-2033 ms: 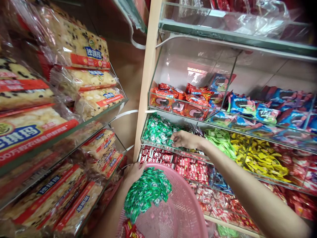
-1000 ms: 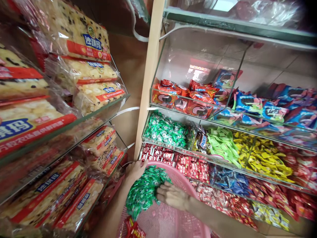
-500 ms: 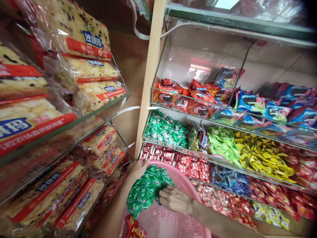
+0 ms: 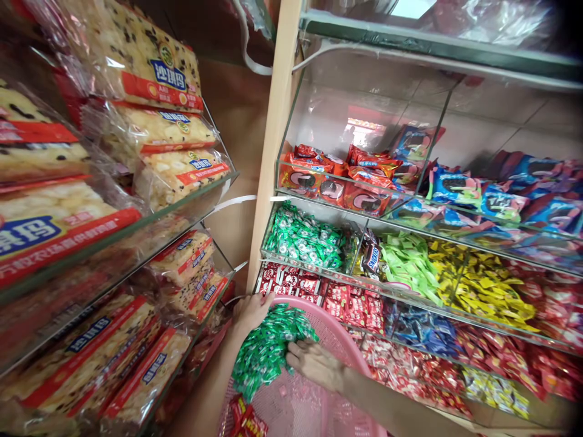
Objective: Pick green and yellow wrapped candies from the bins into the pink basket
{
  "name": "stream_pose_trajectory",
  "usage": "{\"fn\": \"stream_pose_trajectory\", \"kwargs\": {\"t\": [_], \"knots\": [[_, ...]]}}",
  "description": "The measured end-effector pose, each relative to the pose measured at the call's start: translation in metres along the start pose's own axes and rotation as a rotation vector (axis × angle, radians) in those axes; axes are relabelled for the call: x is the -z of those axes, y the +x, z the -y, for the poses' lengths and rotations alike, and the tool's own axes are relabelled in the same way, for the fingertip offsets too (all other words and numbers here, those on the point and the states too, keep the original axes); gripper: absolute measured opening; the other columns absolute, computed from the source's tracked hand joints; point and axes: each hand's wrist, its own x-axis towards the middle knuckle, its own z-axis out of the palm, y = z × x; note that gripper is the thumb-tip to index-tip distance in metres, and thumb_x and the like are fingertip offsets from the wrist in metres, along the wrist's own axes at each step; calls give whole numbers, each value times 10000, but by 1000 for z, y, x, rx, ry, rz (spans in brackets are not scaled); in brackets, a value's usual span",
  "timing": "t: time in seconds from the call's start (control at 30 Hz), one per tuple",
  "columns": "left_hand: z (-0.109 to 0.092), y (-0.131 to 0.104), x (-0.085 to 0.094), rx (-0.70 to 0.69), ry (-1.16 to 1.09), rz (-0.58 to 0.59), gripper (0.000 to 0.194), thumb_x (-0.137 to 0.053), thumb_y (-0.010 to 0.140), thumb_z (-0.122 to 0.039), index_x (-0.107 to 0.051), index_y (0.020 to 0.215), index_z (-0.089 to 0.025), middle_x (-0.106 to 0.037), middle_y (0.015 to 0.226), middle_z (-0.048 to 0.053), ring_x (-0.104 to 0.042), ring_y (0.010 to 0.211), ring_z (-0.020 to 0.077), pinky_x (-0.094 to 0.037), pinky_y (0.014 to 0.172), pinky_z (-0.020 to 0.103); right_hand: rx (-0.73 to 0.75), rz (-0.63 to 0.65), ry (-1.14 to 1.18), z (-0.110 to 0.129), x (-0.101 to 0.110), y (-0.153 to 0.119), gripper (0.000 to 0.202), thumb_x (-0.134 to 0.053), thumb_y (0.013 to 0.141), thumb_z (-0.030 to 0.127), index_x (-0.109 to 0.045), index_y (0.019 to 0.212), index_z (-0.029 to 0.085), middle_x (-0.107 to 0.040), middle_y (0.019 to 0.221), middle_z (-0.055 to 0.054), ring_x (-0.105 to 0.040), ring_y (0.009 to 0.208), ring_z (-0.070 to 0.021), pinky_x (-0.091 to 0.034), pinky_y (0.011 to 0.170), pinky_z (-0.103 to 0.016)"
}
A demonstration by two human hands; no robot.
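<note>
A pink plastic basket (image 4: 339,340) with mesh walls stands low in front of the shelves. My left hand (image 4: 251,312) is closed over its far left rim. Heaped against the basket's left side are small green-wrapped candies (image 4: 268,346). At the right edge of that heap is my right hand (image 4: 314,363), its fingers curled and touching the candies. The fingertips are partly hidden, so I cannot tell what is inside them. A few red packets (image 4: 248,419) lie lower down in the basket.
Glass-fronted shelves on the right hold more green candies (image 4: 305,237), yellow packets (image 4: 483,285), blue packets (image 4: 419,328) and red-wrapped snacks (image 4: 355,306). Packaged puffed-rice-like cakes (image 4: 155,67) fill the left shelves. A wooden post (image 4: 272,133) stands between the two.
My right hand has shifted slightly left, further over the green candies, its fingers still curled. My left hand keeps its place on the basket rim.
</note>
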Motion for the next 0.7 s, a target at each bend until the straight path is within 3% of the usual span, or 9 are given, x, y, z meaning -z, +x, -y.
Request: {"fn": "stream_pose_trajectory", "kwargs": {"t": [0.2,0.33,0.47,0.7], "knots": [[2,2,-2,-5,-2,-1,789,-47,741,-711,-634,957,-230,-655,931,121,-590,905,295,-424,738,384,-80,104,65,-3,3,2,262,-470,735,58,-535,924,229,-611,898,-28,-617,669,-198,-397,527,-312],[1,1,-1,-7,7,5,787,-58,746,-704,-635,967,-216,-655,930,124,-592,900,290,-425,736,370,-29,105,16,-5,1,1,178,-551,737,215,-533,914,229,-620,868,-22,-618,639,-205,-411,505,-316],[-1,1,1,-11,22,6,777,-67,752,-696,-633,968,-210,-653,947,118,-592,902,291,-429,731,363,43,59,-116,-7,-12,-1,234,-577,730,383,-520,894,226,-622,809,-12,-603,604,-196,-429,494,-313],[-2,1,2,-16,17,7,762,-77,755,-696,-626,991,-223,-658,933,111,-597,895,280,-429,729,353,62,0,-222,-9,-23,-3,166,-529,735,102,-507,875,189,-614,773,-22,-585,568,-181,-408,487,-308]]}}
